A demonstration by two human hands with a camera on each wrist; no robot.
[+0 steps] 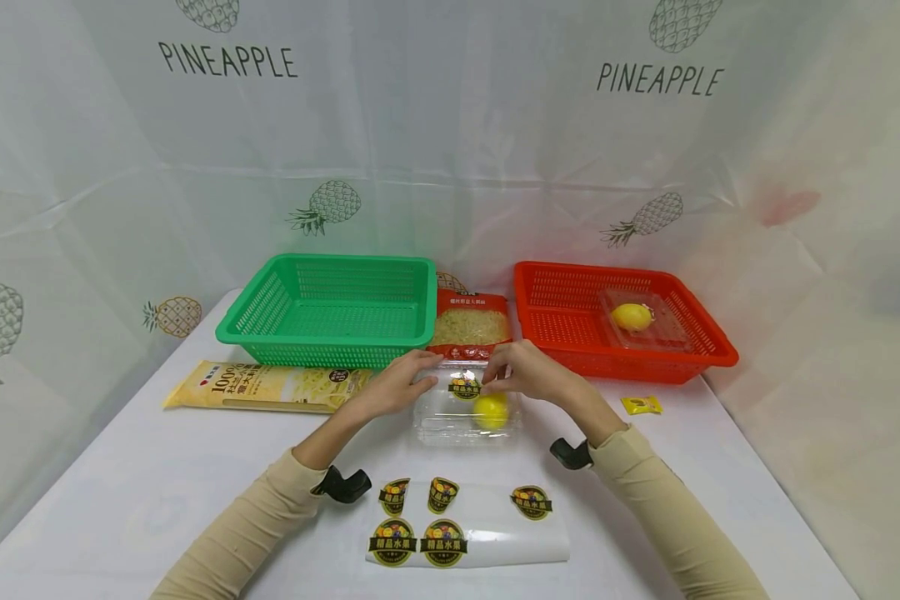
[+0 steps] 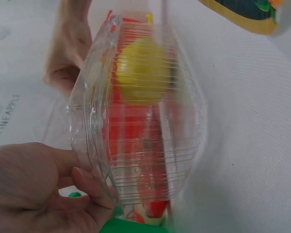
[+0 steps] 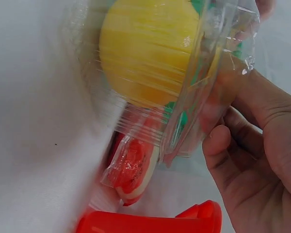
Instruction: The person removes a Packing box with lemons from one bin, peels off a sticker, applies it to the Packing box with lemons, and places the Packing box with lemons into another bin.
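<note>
A clear plastic clamshell box (image 1: 438, 425) sits on the white table, a yellow lemon (image 1: 491, 411) visible inside through its ribbed wall. On its lid lies a round black-and-gold fruit sticker (image 1: 464, 386). My left hand (image 1: 401, 383) rests at the box's left back corner, thumb and forefinger apart and touching the lid edge. My right hand (image 1: 528, 372) is over the lid, its fingertips pinching the sticker's right edge. In the right wrist view, the right fingers (image 3: 237, 92) partly hide behind the lid rim. A white sticker sheet (image 1: 502, 546) with several stickers lies in front.
A green basket (image 1: 326, 350) stands back left. At back right, a red basket (image 1: 615, 364) holds another clear box with a lemon (image 1: 633, 317). A red pasta packet (image 1: 468, 325) lies between them. A yellow pasta bag (image 1: 270, 387) is left, a small yellow packet (image 1: 641, 405) right.
</note>
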